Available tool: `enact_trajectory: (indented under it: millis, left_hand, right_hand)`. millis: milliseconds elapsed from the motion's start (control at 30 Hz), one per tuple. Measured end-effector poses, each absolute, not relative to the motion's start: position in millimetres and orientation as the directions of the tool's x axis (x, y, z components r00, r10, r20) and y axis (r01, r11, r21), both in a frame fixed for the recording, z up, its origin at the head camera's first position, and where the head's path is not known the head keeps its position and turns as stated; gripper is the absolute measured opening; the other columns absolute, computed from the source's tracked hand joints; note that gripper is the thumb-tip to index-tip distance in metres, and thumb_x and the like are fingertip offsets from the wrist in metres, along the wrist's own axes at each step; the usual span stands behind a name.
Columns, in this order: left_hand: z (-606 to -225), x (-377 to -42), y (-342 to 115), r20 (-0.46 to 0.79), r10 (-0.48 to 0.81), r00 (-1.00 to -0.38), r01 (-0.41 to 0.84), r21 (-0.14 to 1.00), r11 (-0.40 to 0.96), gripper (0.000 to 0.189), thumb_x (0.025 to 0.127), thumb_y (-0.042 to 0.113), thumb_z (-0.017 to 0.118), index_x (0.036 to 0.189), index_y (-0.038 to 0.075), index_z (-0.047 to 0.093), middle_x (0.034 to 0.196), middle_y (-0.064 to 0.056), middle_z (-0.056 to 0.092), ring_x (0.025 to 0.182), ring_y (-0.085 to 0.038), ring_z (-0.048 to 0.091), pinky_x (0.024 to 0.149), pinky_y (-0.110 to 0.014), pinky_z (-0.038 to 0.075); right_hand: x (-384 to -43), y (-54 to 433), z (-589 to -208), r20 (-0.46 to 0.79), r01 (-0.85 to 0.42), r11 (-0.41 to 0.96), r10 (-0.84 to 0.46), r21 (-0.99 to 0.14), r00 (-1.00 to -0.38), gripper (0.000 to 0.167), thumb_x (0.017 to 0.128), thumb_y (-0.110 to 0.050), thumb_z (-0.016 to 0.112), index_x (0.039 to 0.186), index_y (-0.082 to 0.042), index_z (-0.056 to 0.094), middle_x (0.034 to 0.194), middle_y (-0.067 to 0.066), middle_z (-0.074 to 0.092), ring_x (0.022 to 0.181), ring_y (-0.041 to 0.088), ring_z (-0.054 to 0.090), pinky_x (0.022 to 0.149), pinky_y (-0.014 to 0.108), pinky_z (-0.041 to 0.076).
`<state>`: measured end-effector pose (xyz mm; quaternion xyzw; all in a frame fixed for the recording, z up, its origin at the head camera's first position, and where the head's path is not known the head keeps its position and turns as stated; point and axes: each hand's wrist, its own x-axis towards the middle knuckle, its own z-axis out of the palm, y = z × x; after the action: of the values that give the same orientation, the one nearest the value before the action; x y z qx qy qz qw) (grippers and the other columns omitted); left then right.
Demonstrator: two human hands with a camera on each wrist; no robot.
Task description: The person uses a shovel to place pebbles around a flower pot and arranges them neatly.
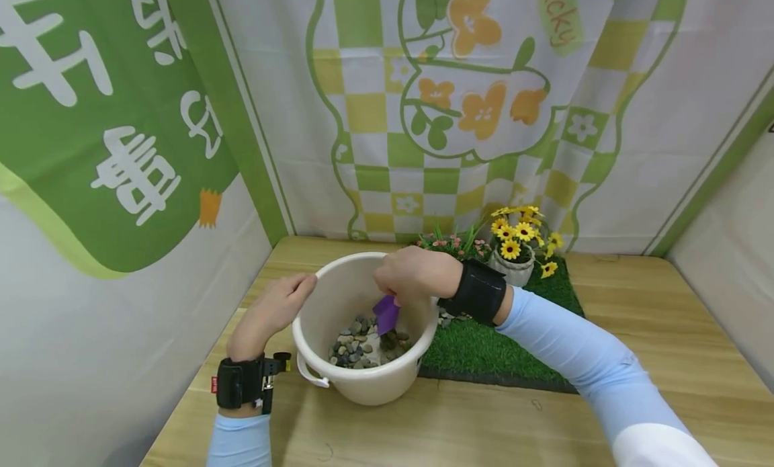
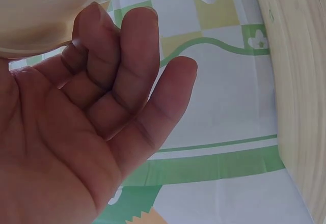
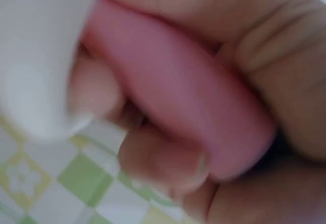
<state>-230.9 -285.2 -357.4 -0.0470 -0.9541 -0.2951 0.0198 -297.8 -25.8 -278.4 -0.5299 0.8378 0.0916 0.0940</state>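
Observation:
A white bucket point(image 1: 375, 388) stands on the wooden table, with grey and brown pebbles point(image 1: 353, 346) in its bottom. My left hand point(image 1: 273, 314) holds the bucket's left rim; in the left wrist view its fingers point(image 2: 140, 56) are bent beside the bucket wall. Reaching over the right rim, my right hand point(image 1: 417, 273) grips a small shovel. The shovel's purple blade point(image 1: 385, 314) points down at the pebbles inside the bucket. Its pink handle point(image 3: 173, 86) lies within the curled fingers in the blurred right wrist view. Part of the pebbles is hidden behind the blade.
Right of the bucket lies a green turf mat point(image 1: 490, 353). A pot point(image 1: 514, 269) of yellow flowers point(image 1: 523, 232) stands on its back part, beside small pink flowers point(image 1: 455, 244). A few stones point(image 1: 446, 317) lie between bucket and mat. A printed curtain point(image 1: 375, 117) hangs behind.

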Motion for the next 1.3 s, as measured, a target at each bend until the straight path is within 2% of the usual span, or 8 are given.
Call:
enact_trajectory:
  millis: [167,267,567,667,867,1000,1167,1300]
  left_hand:
    - [-357.4,-231.5,-285.3,0.072,0.078,-0.994,0.105,0.554,0.826,0.051,0.106,0.043,0.03,0.126,0.01,0.063,0.11,-0.01,0.072,0.096,-0.022,0.069,0.087,-0.046,0.054]
    - [-357.3,-231.4,-285.5,0.065,0.077,-0.995,0.1,0.567,0.818,0.051,0.106,0.043,0.03,0.126,0.01,0.063,0.109,-0.01,0.072,0.093,-0.02,0.069,0.084,-0.044,0.055]
    - [-356.1,-231.2,-285.0,0.074,0.072,-0.995,0.101,0.568,0.817,0.051,0.106,0.044,0.029,0.123,0.01,0.064,0.11,-0.009,0.071,0.096,-0.021,0.068,0.086,-0.045,0.054]
    - [-356.6,-231.7,-284.8,0.076,0.071,-0.995,0.102,0.574,0.813,0.051,0.106,0.045,0.03,0.12,0.012,0.065,0.109,-0.008,0.072,0.095,-0.02,0.068,0.087,-0.045,0.053]
    - [-358.2,-231.4,-286.6,0.094,0.089,-0.992,0.126,0.553,0.823,0.052,0.107,0.043,0.03,0.122,0.008,0.065,0.107,-0.011,0.072,0.094,-0.022,0.069,0.085,-0.045,0.054]
    - [-357.7,-231.3,-286.9,0.102,0.094,-0.99,0.134,0.547,0.826,0.051,0.107,0.041,0.031,0.123,0.005,0.064,0.106,-0.012,0.073,0.095,-0.024,0.069,0.086,-0.047,0.053]
    - [-356.5,-232.7,-284.6,0.113,0.107,-0.988,0.152,0.54,0.828,0.051,0.107,0.04,0.032,0.122,0.004,0.065,0.105,-0.012,0.073,0.096,-0.026,0.069,0.086,-0.049,0.053]
    - [-358.4,-233.0,-285.1,0.107,0.093,-0.99,0.137,0.546,0.826,0.049,0.107,0.04,0.032,0.12,0.007,0.065,0.105,-0.011,0.073,0.095,-0.024,0.069,0.085,-0.047,0.054]
  right_hand:
    - [-297.8,-30.9,-281.8,-0.259,-0.888,0.434,-0.85,0.151,-0.459,0.02,0.088,-0.021,0.074,0.075,-0.019,0.059,0.077,-0.006,0.058,0.069,0.01,0.047,0.058,0.023,0.039]
    - [-298.3,-32.1,-286.3,-0.266,-0.889,0.422,-0.849,0.175,-0.456,0.012,0.089,-0.022,0.073,0.082,-0.017,0.064,0.083,-0.003,0.065,0.071,0.011,0.05,0.062,0.025,0.041]
    - [-298.3,-30.3,-306.1,-0.188,-0.92,0.317,-0.913,0.229,-0.361,0.023,0.09,-0.018,0.069,0.074,-0.018,0.052,0.081,-0.002,0.063,0.071,0.012,0.051,0.062,0.027,0.046]
    - [-299.5,-26.7,-312.1,-0.133,-0.923,0.289,-0.935,0.255,-0.329,0.022,0.089,-0.018,0.069,0.073,-0.018,0.054,0.078,-0.002,0.063,0.068,0.013,0.05,0.058,0.027,0.043]
    - [-308.0,-23.7,-326.1,-0.034,-0.94,0.206,-0.974,0.271,-0.223,0.014,0.089,-0.016,0.066,0.075,-0.017,0.062,0.073,-0.002,0.065,0.063,0.014,0.053,0.058,0.027,0.039]
    - [-314.9,-26.1,-329.7,-0.007,-0.947,0.2,-0.978,0.251,-0.208,0.012,0.089,-0.019,0.068,0.078,-0.018,0.063,0.074,-0.002,0.065,0.064,0.015,0.052,0.059,0.028,0.039]
    - [-320.8,-27.5,-330.8,-0.036,-0.961,0.202,-0.976,0.188,-0.213,0.012,0.088,-0.021,0.07,0.078,-0.018,0.064,0.072,-0.003,0.063,0.063,0.012,0.048,0.058,0.026,0.036]
    - [-322.9,-26.8,-333.5,-0.064,-0.973,0.195,-0.977,0.119,-0.204,0.01,0.089,-0.023,0.07,0.082,-0.017,0.069,0.074,-0.005,0.066,0.065,0.011,0.053,0.061,0.024,0.04]
